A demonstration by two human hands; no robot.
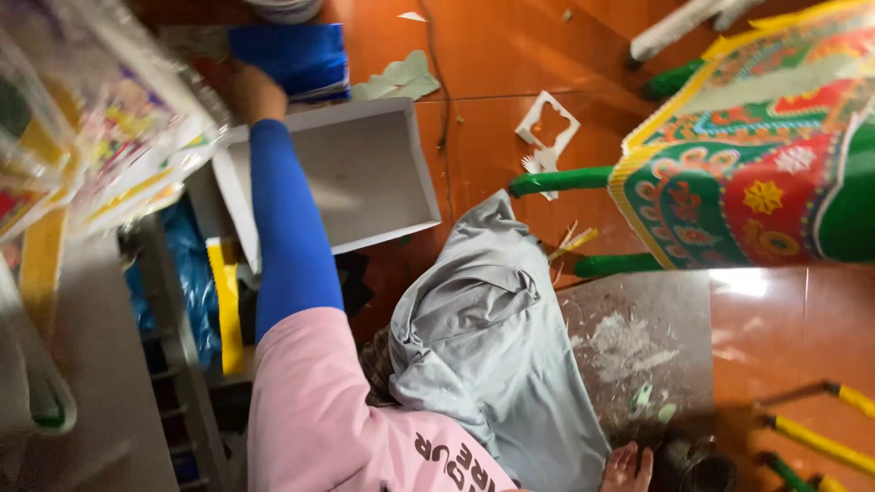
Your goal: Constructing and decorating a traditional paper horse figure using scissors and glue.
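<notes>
My left arm, in a blue sleeve under a pink shirt, reaches away from me across an open white cardboard box (374,173). My left hand (248,91) is at the box's far left corner, beside a stack of shiny blue sheets (293,56). It is blurred, so its grip is unclear. My right hand is out of view. My knee in grey trousers (483,337) is bent over the orange floor, with bare toes (629,469) showing at the bottom edge.
Blurred colourful printed sheets in clear wrap (100,137) fill the upper left. A green-legged frame covered in patterned red, green and yellow paper (756,173) stands at right. Nearby are a grey board with white smears (638,346), paper cut-outs (547,123) and yellow-green sticks (820,442).
</notes>
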